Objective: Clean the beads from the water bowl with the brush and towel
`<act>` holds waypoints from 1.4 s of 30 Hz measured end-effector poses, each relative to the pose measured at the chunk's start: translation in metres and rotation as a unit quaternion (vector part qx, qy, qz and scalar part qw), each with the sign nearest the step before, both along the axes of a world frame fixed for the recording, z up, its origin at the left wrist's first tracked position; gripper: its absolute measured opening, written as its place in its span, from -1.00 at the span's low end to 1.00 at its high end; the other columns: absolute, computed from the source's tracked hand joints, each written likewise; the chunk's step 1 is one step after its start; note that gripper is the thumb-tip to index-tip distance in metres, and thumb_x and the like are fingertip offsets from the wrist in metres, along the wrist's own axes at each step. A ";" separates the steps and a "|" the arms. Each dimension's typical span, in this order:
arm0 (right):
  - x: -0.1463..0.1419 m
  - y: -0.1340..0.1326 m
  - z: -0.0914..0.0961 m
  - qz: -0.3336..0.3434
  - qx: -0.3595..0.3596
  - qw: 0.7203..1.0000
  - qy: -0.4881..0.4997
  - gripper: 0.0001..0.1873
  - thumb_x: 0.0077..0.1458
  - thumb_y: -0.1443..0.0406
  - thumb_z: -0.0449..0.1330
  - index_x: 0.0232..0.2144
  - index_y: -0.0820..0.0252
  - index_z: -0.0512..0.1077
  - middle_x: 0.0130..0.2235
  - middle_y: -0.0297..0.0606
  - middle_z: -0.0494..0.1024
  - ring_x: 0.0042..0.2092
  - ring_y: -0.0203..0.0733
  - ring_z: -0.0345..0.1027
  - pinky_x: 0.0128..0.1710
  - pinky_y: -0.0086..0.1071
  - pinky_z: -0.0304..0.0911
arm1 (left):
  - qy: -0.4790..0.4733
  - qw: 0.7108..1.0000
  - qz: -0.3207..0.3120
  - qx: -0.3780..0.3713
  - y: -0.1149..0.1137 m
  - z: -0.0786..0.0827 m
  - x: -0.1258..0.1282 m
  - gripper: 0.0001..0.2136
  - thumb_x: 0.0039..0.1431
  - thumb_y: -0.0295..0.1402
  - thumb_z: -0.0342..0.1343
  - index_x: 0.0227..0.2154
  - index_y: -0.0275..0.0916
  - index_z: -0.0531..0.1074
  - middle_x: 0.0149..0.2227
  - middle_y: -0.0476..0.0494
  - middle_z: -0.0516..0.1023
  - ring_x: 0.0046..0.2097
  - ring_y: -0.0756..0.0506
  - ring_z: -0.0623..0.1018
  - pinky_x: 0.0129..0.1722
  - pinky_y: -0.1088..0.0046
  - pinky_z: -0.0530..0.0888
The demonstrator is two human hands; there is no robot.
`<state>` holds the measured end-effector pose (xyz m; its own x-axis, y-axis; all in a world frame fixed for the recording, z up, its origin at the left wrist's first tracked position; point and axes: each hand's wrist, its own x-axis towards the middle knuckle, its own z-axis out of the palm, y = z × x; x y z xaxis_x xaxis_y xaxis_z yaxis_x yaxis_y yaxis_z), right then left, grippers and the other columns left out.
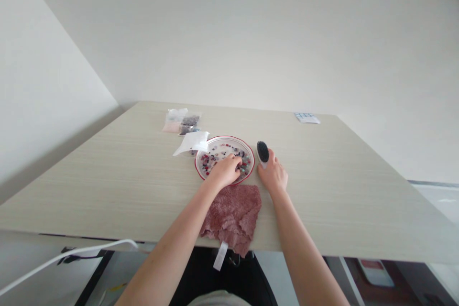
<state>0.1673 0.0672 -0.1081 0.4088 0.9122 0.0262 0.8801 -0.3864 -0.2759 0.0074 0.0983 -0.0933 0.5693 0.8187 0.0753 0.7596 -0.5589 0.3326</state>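
Observation:
My left hand is over the near right part of a white plate with a red rim, its fingers bunched down among many small coloured beads. Whether those fingers hold a bead is hidden. My right hand sits on the table just right of the plate, gripping a small brush with dark bristles facing up and a pale body. A crumpled dusty-pink towel lies under my left forearm at the table's near edge.
Small plastic bags of pale and dark contents lie behind the plate. A white paper sheet touches the plate's left rim. A small printed card lies at the far edge of the pale wood-grain table. A white cable runs below the near edge.

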 end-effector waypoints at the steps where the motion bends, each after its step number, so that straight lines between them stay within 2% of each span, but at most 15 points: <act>1: 0.000 0.000 0.000 -0.001 -0.001 1.000 0.000 -0.43 0.06 0.19 -0.04 0.12 0.09 -0.07 -0.13 -0.16 0.40 -0.19 -0.09 0.35 -0.29 -0.32 0.15 | -0.008 1.000 -0.003 -0.004 0.000 0.000 0.001 -0.80 0.00 -0.50 -0.07 -0.30 -0.21 0.37 -0.23 -0.16 0.42 -0.25 -0.10 0.46 -0.25 0.41 0.36; 6: 0.000 0.000 0.000 0.002 0.004 1.000 0.003 -0.42 0.06 0.19 -0.05 0.13 0.10 -0.07 -0.14 -0.16 0.40 -0.19 -0.08 0.35 -0.28 -0.31 0.15 | -0.040 0.999 -0.005 -0.027 0.003 0.001 0.003 -0.83 -0.04 -0.54 -0.06 -0.39 -0.23 0.36 -0.34 -0.13 0.45 -0.29 -0.08 0.46 -0.27 0.44 0.34; 9: 0.001 0.000 -0.001 0.001 0.006 1.000 0.005 -0.43 0.06 0.20 -0.05 0.12 0.09 -0.06 -0.14 -0.17 0.40 -0.19 -0.09 0.35 -0.28 -0.31 0.15 | -0.097 0.993 0.015 -0.064 0.006 -0.001 0.002 -0.88 -0.04 -0.52 -0.04 -0.43 -0.23 0.35 -0.44 -0.09 0.46 -0.33 -0.06 0.46 -0.29 0.44 0.33; 11: 0.001 0.000 -0.001 0.002 0.008 1.000 0.005 -0.43 0.06 0.20 -0.05 0.12 0.09 -0.06 -0.14 -0.17 0.40 -0.20 -0.09 0.35 -0.29 -0.31 0.15 | -0.169 0.979 0.046 -0.106 0.008 -0.004 0.000 -0.94 -0.03 -0.47 -0.01 -0.47 -0.23 0.33 -0.49 -0.06 0.45 -0.38 -0.04 0.45 -0.34 0.46 0.34; 13: 0.000 0.000 0.000 0.002 0.010 1.000 0.006 -0.43 0.06 0.20 -0.04 0.12 0.09 -0.06 -0.14 -0.17 0.40 -0.20 -0.09 0.35 -0.28 -0.32 0.15 | -0.271 0.941 0.083 -0.187 0.010 -0.005 -0.001 -0.99 -0.02 -0.44 0.02 -0.49 -0.24 0.31 -0.51 -0.03 0.44 -0.47 0.01 0.43 -0.47 0.54 0.32; 14: 0.000 0.000 0.000 0.001 0.009 1.000 0.007 -0.43 0.06 0.20 -0.04 0.12 0.10 -0.06 -0.13 -0.17 0.40 -0.20 -0.10 0.35 -0.29 -0.32 0.15 | -0.333 0.905 0.102 -0.245 0.011 -0.005 -0.002 -0.97 -0.02 -0.43 0.03 -0.50 -0.25 0.29 -0.53 -0.02 0.43 -0.52 0.05 0.40 -0.55 0.59 0.28; 15: 0.000 0.000 0.000 0.001 0.007 1.000 0.008 -0.43 0.06 0.20 -0.04 0.12 0.09 -0.06 -0.13 -0.17 0.40 -0.20 -0.10 0.35 -0.29 -0.32 0.15 | -0.403 0.851 0.118 -0.316 0.012 -0.003 -0.002 -0.96 -0.01 -0.44 0.03 -0.51 -0.26 0.28 -0.53 -0.02 0.42 -0.57 0.09 0.36 -0.63 0.65 0.22; 18: 0.000 0.000 0.001 -0.002 0.001 1.000 0.010 -0.42 0.06 0.20 -0.03 0.13 0.09 -0.07 -0.13 -0.16 0.40 -0.19 -0.11 0.35 -0.28 -0.32 0.15 | -0.572 0.649 0.132 -0.484 0.012 0.006 -0.002 -0.93 0.03 -0.50 0.00 -0.52 -0.31 0.26 -0.54 -0.01 0.37 -0.64 0.19 0.25 -0.75 0.77 0.05; 20: 0.000 0.000 0.001 -0.001 0.001 1.000 0.009 -0.42 0.05 0.20 -0.03 0.12 0.09 -0.06 -0.13 -0.17 0.40 -0.18 -0.10 0.35 -0.28 -0.32 0.15 | -0.634 0.544 0.119 -0.536 0.012 0.012 -0.003 -0.89 0.10 -0.53 -0.07 -0.51 -0.33 0.26 -0.53 -0.01 0.33 -0.66 0.24 0.19 -0.77 0.82 0.00; 23: 0.000 0.000 0.001 -0.001 0.004 1.000 0.009 -0.42 0.05 0.21 -0.03 0.12 0.09 -0.06 -0.13 -0.18 0.40 -0.18 -0.10 0.35 -0.28 -0.32 0.15 | -0.697 0.434 0.097 -0.562 0.012 0.016 -0.004 -0.82 0.17 -0.52 -0.16 -0.50 -0.33 0.27 -0.51 -0.01 0.30 -0.68 0.26 0.15 -0.80 0.86 -0.01; 24: 0.000 0.000 0.000 -0.002 0.004 1.000 0.010 -0.42 0.05 0.21 -0.03 0.13 0.08 -0.06 -0.13 -0.18 0.40 -0.18 -0.10 0.35 -0.28 -0.33 0.15 | -0.712 0.410 0.094 -0.563 0.013 0.016 -0.005 -0.81 0.18 -0.51 -0.16 -0.50 -0.32 0.28 -0.51 -0.01 0.30 -0.68 0.25 0.14 -0.81 0.86 0.00; 26: 0.000 0.001 0.000 -0.003 0.004 1.000 0.011 -0.42 0.05 0.20 -0.03 0.13 0.08 -0.06 -0.12 -0.18 0.40 -0.18 -0.11 0.34 -0.28 -0.33 0.15 | -0.723 0.406 0.096 -0.550 0.013 0.014 -0.004 -0.80 0.19 -0.51 -0.17 -0.50 -0.30 0.28 -0.48 -0.02 0.32 -0.68 0.24 0.15 -0.82 0.85 0.02; 30: 0.001 0.001 -0.002 0.000 0.014 1.000 0.009 -0.42 0.05 0.20 -0.02 0.12 0.08 -0.05 -0.12 -0.18 0.40 -0.19 -0.10 0.35 -0.29 -0.33 0.14 | -0.731 0.424 0.095 -0.526 0.016 0.010 0.000 -0.80 0.19 -0.51 -0.19 -0.47 -0.29 0.31 -0.42 -0.06 0.34 -0.65 0.22 0.19 -0.82 0.83 0.06; 36: 0.001 0.001 -0.003 0.002 0.018 1.000 0.009 -0.43 0.04 0.20 -0.03 0.12 0.07 -0.05 -0.13 -0.18 0.41 -0.19 -0.09 0.36 -0.31 -0.33 0.14 | -0.744 0.383 0.069 -0.544 0.015 0.015 0.000 -0.79 0.18 -0.53 -0.20 -0.48 -0.32 0.31 -0.43 -0.07 0.33 -0.62 0.22 0.21 -0.80 0.88 0.06; 42: 0.000 0.001 -0.001 -0.001 0.005 1.000 0.007 -0.42 0.06 0.20 -0.04 0.13 0.08 -0.07 -0.13 -0.15 0.41 -0.20 -0.10 0.36 -0.29 -0.32 0.14 | -0.728 0.421 0.103 -0.531 0.009 0.021 -0.001 -0.80 0.08 -0.52 -0.19 -0.56 -0.30 0.29 -0.46 -0.10 0.36 -0.56 0.16 0.30 -0.75 0.80 0.19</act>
